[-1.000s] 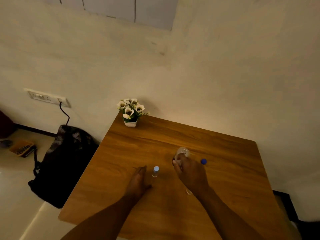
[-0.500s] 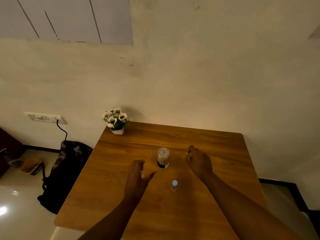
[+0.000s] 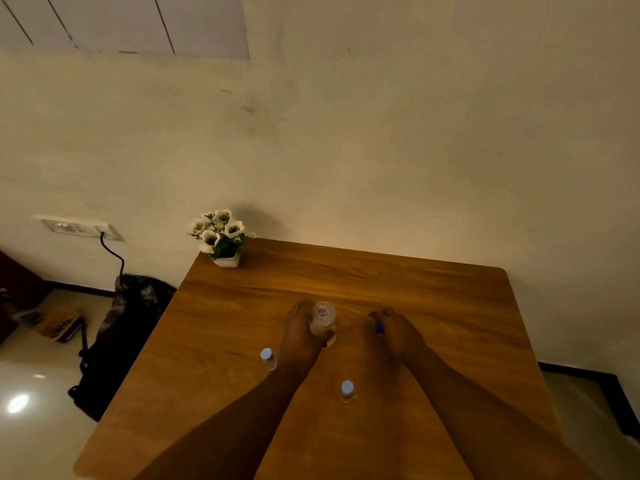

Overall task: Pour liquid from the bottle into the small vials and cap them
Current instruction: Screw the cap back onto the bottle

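Observation:
A clear uncapped bottle (image 3: 322,322) stands upright in the middle of the wooden table (image 3: 433,299). My left hand (image 3: 300,332) is wrapped around its left side. My right hand (image 3: 398,332) rests on the table to the right of the bottle, fingers closed on a small blue cap (image 3: 379,327). Two small vials with pale blue caps stand nearer to me: one vial (image 3: 268,358) left of my left wrist, the other vial (image 3: 347,390) between my forearms.
A small white pot of white flowers (image 3: 221,239) stands at the table's far left corner against the wall. A dark backpack (image 3: 128,327) sits on the floor left of the table, below a wall socket (image 3: 79,228) with a cable.
My left hand has moved to the bottle and taken hold of it. My right hand now holds the blue cap. A second capped vial has come into view on the left.

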